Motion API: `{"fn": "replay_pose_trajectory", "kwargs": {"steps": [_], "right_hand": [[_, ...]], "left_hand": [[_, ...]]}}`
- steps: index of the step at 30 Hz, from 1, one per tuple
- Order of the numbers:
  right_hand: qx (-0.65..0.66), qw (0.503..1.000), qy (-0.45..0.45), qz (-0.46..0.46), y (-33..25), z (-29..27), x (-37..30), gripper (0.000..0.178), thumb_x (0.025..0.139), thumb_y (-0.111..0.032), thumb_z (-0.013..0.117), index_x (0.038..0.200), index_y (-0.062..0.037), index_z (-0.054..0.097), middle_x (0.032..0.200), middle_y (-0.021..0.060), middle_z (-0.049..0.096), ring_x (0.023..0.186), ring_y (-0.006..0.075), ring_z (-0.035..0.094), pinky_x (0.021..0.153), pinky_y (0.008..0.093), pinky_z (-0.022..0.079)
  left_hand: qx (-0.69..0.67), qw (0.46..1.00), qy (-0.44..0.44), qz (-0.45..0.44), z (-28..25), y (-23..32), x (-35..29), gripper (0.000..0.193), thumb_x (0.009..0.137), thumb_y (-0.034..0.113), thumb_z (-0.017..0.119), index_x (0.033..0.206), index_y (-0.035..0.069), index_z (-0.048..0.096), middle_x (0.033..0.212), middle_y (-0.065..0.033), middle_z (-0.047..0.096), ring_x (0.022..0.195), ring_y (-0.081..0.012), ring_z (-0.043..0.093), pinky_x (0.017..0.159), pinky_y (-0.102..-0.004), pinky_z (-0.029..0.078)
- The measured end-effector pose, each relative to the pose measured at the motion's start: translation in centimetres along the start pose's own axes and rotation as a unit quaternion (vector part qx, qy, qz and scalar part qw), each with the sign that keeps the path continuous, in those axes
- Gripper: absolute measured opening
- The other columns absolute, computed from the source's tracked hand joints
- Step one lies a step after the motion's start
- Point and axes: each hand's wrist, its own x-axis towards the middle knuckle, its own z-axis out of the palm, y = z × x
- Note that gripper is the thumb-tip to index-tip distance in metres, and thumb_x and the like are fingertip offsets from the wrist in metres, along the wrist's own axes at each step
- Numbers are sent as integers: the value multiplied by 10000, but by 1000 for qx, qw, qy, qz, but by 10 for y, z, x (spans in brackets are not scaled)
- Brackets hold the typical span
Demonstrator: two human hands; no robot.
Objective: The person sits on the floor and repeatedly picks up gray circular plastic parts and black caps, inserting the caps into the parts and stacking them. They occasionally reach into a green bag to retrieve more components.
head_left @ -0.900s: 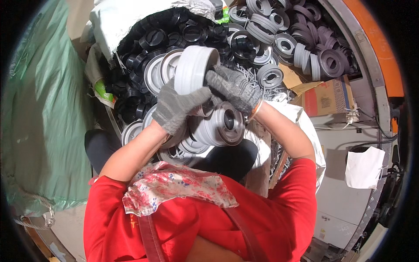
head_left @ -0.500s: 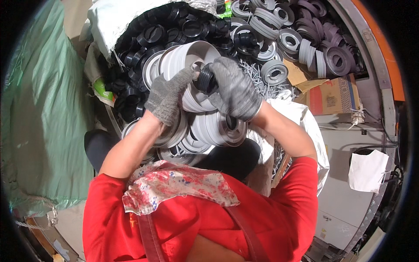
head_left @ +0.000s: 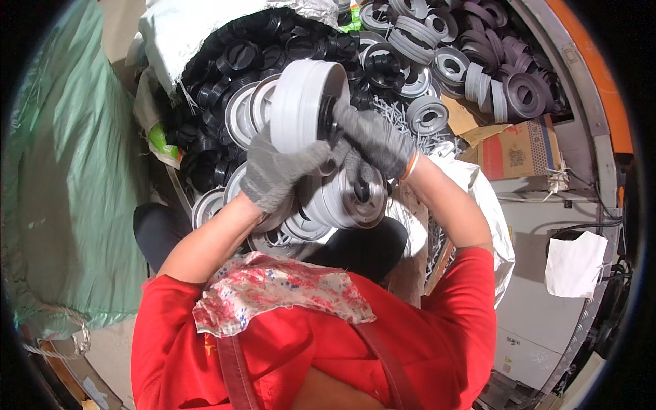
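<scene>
Both my hands wear grey knit gloves. My left hand [head_left: 277, 174] grips the rim of a light grey plastic wheel [head_left: 304, 106] held up on edge over the pile. My right hand [head_left: 372, 140] is closed at the wheel's hub side, its fingers on a dark part at the centre that is mostly hidden. Just below my hands lies a heap of similar grey wheels [head_left: 342, 201], some showing metal hubs.
A white sack [head_left: 198, 34] holds many black plastic hubs [head_left: 239, 58]. More grey and dark wheels [head_left: 465, 61] are piled at the upper right. A cardboard box [head_left: 519, 150] is on the right, a green sack [head_left: 68, 178] on the left, a white cloth [head_left: 574, 263] at lower right.
The wheel has been raised and turned on edge; my left hand moved from under it to its lower rim, and my right hand stays at the hub.
</scene>
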Motion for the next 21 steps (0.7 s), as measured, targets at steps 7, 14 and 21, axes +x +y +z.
{"fn": "replay_pose_trajectory", "kwargs": {"steps": [7, 14, 21], "right_hand": [[-47, 976, 40, -211, 41, -11, 24, 411, 812, -386, 632, 972, -11, 578, 797, 133, 616, 717, 247, 616, 616, 334, 501], [-572, 745, 317, -135, 109, -118, 117, 337, 815, -337, 563, 1022, -74, 607, 1053, 188, 579, 1012, 370, 533, 873, 449, 437], [-731, 584, 348, 53, 177, -201, 202, 321, 865, -221, 430, 1151, -211, 577, 1325, 122, 427, 1260, 296, 365, 966, 571, 296]], "left_hand": [[286, 954, -38, 78, -11, -1, 3, 670, 668, 203, 808, 1233, 24, 496, 1053, -70, 630, 939, -132, 596, 826, -277, 492], [686, 632, 22, 360, -45, 27, 75, 794, 649, 414, 773, 1306, 84, 474, 1317, -163, 477, 1273, -370, 378, 1087, -468, 225], [631, 671, -19, 389, -73, 3, 68, 527, 737, 97, 694, 1234, 60, 525, 1288, -144, 511, 1246, -308, 436, 1048, -404, 332]]}}
